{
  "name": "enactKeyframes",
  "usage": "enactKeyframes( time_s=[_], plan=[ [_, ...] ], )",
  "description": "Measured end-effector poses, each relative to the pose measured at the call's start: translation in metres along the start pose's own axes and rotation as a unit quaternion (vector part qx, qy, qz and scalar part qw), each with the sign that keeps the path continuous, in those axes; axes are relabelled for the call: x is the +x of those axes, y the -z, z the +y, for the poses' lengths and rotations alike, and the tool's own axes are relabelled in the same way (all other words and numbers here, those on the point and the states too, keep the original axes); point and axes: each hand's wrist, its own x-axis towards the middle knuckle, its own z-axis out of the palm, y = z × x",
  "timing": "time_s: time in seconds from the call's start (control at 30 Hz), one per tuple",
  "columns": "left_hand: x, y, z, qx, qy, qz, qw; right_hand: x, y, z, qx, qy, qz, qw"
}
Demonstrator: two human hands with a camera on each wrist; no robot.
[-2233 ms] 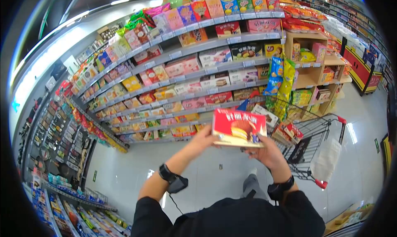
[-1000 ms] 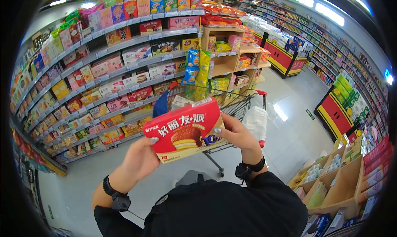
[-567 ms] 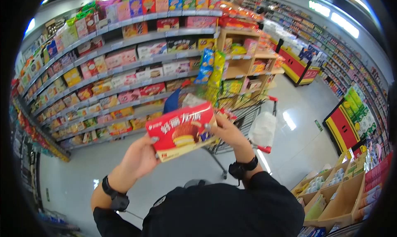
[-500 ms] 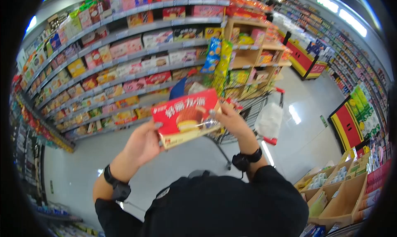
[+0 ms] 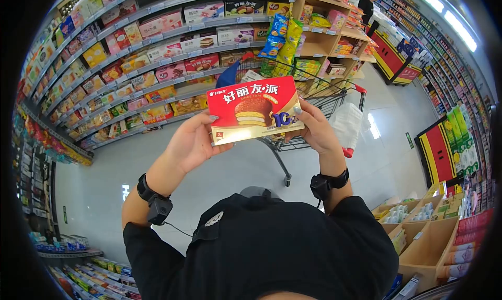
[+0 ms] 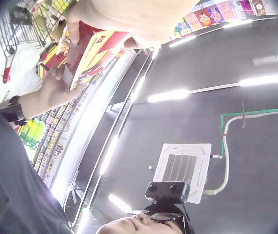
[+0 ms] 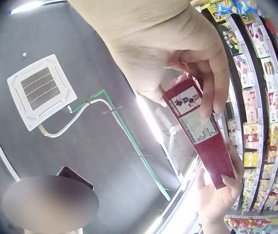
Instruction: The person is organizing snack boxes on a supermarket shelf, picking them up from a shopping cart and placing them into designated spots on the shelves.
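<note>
The red box (image 5: 253,106) is held up in front of the chest, its printed front turned squarely toward the head camera, presumably so that it can be read. Both hands grip it: the left hand (image 5: 189,141) at one short end, the right hand (image 5: 317,130) at the other, thumbs on the front edges and fingers behind. Gripping at the ends seems meant to share the weight and leave the picture uncovered. Beyond the box stands the cart (image 5: 360,89), near enough, it appears, to take goods without a walk. Blue packets (image 5: 274,37) and yellow packets (image 5: 289,47) hang at the end of the shelves (image 5: 196,26), probably to catch shoppers' eyes; the shelved cartons face outward, likely for the same reason.
</note>
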Motion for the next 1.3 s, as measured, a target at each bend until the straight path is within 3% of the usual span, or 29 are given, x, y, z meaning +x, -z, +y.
enactKeyframes(
  time_s=[0.13, 0.33, 0.43, 0.53, 0.63, 0.73, 0.9, 0.97, 1.07, 1.1, 1.23, 1.3],
  plan=[
    [0.010, 0.007, -0.005, -0.012, 0.018, 0.000, 1.000, -0.004, 0.004, -0.001, 0.018, 0.013, -0.016, 1.000],
    [0.025, 0.001, -0.009, 0.002, 0.019, 0.027, 0.999, -0.009, 0.005, 0.003, -0.003, 0.119, -0.108, 0.987],
    [0.033, -0.002, -0.010, 0.014, 0.033, 0.036, 0.999, -0.013, -0.011, -0.014, -0.061, 0.133, -0.099, 0.984],
    [0.044, 0.001, -0.013, 0.026, 0.052, 0.022, 0.998, -0.013, -0.020, -0.008, -0.097, 0.174, -0.013, 0.980],
    [0.060, 0.008, -0.025, 0.044, 0.093, 0.043, 0.994, -0.015, -0.015, -0.003, -0.290, 0.205, 0.039, 0.934],
    [0.074, 0.012, -0.037, 0.032, 0.139, 0.055, 0.988, -0.020, -0.021, -0.014, -0.502, 0.210, 0.039, 0.838],
    [0.084, 0.012, -0.043, 0.006, 0.214, 0.047, 0.976, -0.005, -0.011, 0.001, -0.591, 0.291, 0.078, 0.748],
    [0.090, 0.021, -0.043, 0.015, 0.226, 0.045, 0.973, 0.002, -0.002, 0.008, -0.602, 0.299, 0.089, 0.736],
    [0.102, 0.028, -0.037, 0.046, 0.258, 0.000, 0.965, 0.016, 0.007, 0.013, -0.564, 0.262, 0.113, 0.775],
    [0.110, 0.029, -0.033, 0.062, 0.271, -0.022, 0.960, 0.019, 0.013, 0.013, -0.553, 0.171, 0.120, 0.807],
    [0.138, 0.035, -0.028, 0.093, 0.295, -0.029, 0.950, 0.051, 0.043, 0.020, -0.474, 0.173, 0.138, 0.852],
    [0.158, 0.044, -0.021, 0.105, 0.311, -0.047, 0.943, 0.067, 0.058, 0.017, -0.477, 0.168, 0.141, 0.851]
  ],
)
